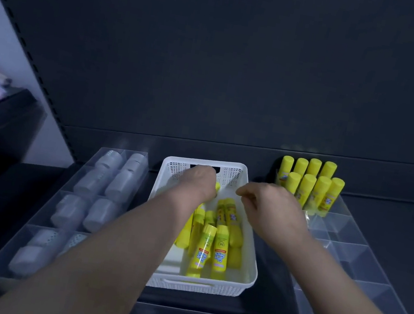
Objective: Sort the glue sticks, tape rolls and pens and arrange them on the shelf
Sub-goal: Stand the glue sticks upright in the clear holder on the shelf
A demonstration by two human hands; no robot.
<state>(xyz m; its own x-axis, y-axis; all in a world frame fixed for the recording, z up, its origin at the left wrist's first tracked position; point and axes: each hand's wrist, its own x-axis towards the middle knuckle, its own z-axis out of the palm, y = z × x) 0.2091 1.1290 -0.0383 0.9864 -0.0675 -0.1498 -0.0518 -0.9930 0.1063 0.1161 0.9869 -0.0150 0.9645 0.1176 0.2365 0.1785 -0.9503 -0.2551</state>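
Yellow glue sticks (205, 249) lie loose in the white basket (249, 276), mid-shelf (271, 304); eight more stand upright in the clear organiser (349, 252) at right. Our left hand (200, 183) is down at the basket's far end, fingers curled over one glue stick (217, 187), its end showing beside the knuckles; our right hand (271, 208) hovers over the basket's right rim, fingers curled in, thumb and forefinger nearly touching, nothing visible in them. Blurred grey tape rolls (102, 188) fill the left tray (31, 231).
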